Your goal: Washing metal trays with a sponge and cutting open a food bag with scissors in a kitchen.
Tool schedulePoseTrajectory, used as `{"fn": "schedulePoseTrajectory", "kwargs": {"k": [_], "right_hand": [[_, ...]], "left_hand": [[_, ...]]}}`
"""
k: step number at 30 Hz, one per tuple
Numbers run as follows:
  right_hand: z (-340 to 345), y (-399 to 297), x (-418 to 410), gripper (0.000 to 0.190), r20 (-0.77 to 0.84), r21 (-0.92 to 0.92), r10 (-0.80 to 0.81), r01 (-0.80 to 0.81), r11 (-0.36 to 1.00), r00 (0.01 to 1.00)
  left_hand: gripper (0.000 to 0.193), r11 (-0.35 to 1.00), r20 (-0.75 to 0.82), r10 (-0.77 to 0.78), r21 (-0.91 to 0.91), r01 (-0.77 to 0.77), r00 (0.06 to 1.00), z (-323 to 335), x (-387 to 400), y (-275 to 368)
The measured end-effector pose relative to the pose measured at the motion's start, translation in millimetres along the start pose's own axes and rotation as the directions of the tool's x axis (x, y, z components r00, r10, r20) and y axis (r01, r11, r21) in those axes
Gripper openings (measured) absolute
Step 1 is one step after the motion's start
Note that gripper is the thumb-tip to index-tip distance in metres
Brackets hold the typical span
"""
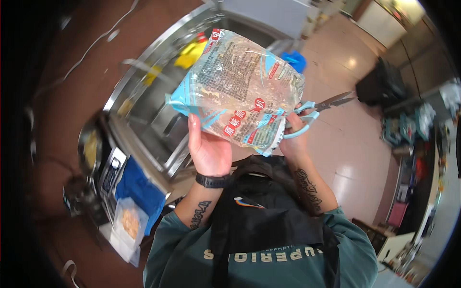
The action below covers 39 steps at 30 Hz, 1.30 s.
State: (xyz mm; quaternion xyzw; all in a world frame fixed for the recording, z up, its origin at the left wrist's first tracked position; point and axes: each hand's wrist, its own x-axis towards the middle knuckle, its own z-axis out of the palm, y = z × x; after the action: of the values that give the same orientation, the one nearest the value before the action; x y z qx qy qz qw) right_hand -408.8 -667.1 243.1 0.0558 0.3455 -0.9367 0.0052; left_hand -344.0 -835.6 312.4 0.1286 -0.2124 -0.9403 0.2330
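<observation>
A large clear plastic food bag [237,86] with blue and red printing is held up in front of me, its contents pinkish and pale. My left hand [210,149] supports its lower left side, thumb up against the front and the other fingers hidden behind the film. At the right edge of the bag, my right hand [295,138] grips both the bag and a pair of scissors [311,111] with light blue handles. A finger passes through the handle loop. The dark blades point right, away from the bag and slightly parted.
Behind the bag lies a stainless steel sink [155,104] with a yellow item [191,54] at its far side. A pan [88,147], a blue packet [138,190] and a clear bag of food [129,221] are at left. A black bin [381,82] stands on the tiled floor at right.
</observation>
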Motion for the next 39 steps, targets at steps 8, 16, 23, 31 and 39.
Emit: {"fn": "schedulePoseTrajectory", "kwargs": {"k": [8, 16, 23, 31, 39], "right_hand": [[-126, 51, 5, 0.027, -0.338, -0.295, -0.167, 0.064, 0.953, 0.926], [-416, -116, -22, 0.017, -0.822, -0.408, -0.213, -0.283, 0.868, 0.529], [-543, -177, -171, 0.016, -0.978, -0.109, -0.170, -0.399, 0.910, -0.122], [-679, -216, -90, 0.018, -0.933, -0.359, -0.309, -0.470, 0.807, 0.182], [-882, -484, 59, 0.025, -0.965, -0.261, -0.186, -0.670, 0.695, 0.183]], "left_hand": [[0.043, 0.916, 0.245, -0.220, 0.385, 0.113, 0.944, -66, 87, -72], [0.037, 0.784, 0.318, -0.443, 0.592, 0.189, 0.838, 20, 178, -362], [0.032, 0.683, 0.417, -0.588, 0.714, 0.150, 0.693, 167, 230, -651], [0.027, 0.612, 0.526, -0.681, 0.791, 0.001, 0.509, 328, 199, -912], [0.019, 0.516, 0.443, -0.718, 0.856, -0.016, 0.538, 458, 134, -1145]]}}
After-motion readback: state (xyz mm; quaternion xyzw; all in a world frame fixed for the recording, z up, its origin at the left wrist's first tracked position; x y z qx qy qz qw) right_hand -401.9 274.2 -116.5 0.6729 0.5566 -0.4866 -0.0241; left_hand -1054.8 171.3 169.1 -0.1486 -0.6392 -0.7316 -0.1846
